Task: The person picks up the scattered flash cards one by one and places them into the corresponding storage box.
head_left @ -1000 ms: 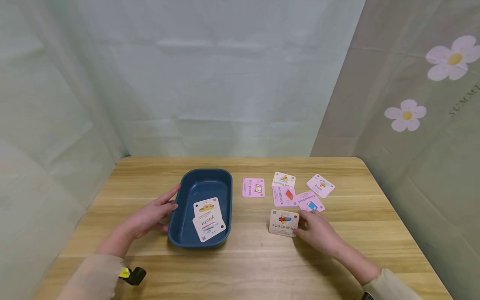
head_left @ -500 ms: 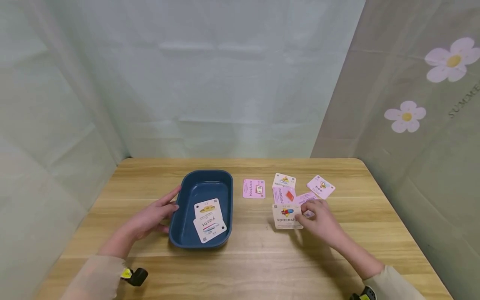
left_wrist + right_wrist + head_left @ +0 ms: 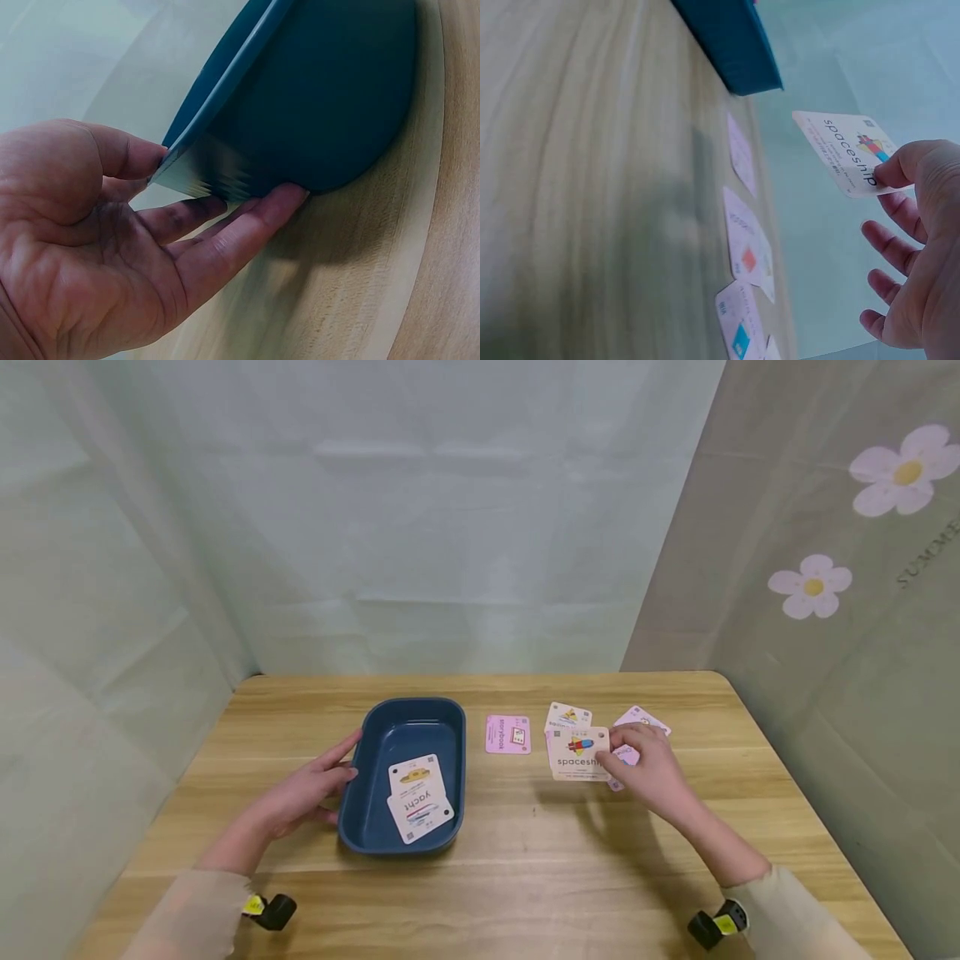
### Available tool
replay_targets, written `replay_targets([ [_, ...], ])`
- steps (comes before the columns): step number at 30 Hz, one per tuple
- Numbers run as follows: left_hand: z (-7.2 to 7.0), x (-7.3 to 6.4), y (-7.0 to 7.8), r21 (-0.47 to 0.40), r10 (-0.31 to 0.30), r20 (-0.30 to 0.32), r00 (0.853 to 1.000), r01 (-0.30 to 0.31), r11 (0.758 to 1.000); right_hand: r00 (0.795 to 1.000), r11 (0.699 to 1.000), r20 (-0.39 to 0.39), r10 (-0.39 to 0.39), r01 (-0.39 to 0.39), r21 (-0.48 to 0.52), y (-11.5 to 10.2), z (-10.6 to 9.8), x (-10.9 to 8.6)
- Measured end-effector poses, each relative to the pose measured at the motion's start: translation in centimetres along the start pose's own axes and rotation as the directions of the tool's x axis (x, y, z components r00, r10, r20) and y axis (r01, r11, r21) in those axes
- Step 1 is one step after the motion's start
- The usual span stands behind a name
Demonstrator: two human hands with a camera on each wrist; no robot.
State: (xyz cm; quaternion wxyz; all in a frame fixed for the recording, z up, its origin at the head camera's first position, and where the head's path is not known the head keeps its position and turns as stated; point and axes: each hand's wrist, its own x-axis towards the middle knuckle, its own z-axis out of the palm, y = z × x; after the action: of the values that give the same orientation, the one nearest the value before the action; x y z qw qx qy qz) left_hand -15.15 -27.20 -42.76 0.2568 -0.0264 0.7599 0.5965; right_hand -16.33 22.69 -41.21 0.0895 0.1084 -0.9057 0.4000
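Observation:
Between thumb and forefinger my right hand (image 3: 651, 770) pinches the right edge of a spaceship card (image 3: 579, 755), raised above the table. In the right wrist view the other fingers (image 3: 891, 251) are spread apart from the card (image 3: 849, 154). My left hand (image 3: 311, 789) rests against the left side of a blue tray (image 3: 459, 777); in the left wrist view the thumb touches the rim and the fingers lie along the outer wall. Inside the tray, a yacht card (image 3: 422, 814) overlaps another white card (image 3: 414, 774) with a yellow picture.
A pink storybook card (image 3: 507, 735) lies right of the tray. Behind the raised card are a partly covered sailing boat card (image 3: 569, 715), a bee card (image 3: 636, 716) and other pink cards. Grey-green curtains (image 3: 450, 527) enclose the table (image 3: 480, 902).
My right hand has lifted the spaceship card off the table and moved it up and slightly right, over the other cards. My left hand and the tray stay put.

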Motion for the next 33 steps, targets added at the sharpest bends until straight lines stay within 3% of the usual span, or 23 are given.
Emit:
replay_targets([
  [7,0.0,0.0,0.1,0.002,0.006,-0.002,1.0,-0.006,1.0,0.999,0.998,-0.012,0.034,-0.033,0.044,-0.2,-0.4,1.1],
  [18,0.1,-0.1,0.3,0.007,-0.008,-0.001,1.0,0.008,1.0,0.988,0.979,0.044,0.151,-0.155,0.132,-1.1,-0.8,2.0],
  [33,0.0,-0.2,0.5,0.018,-0.004,-0.003,1.0,0.004,1.0,0.979,0.966,0.087,0.186,-0.198,0.165,-1.8,-0.3,3.1],
])
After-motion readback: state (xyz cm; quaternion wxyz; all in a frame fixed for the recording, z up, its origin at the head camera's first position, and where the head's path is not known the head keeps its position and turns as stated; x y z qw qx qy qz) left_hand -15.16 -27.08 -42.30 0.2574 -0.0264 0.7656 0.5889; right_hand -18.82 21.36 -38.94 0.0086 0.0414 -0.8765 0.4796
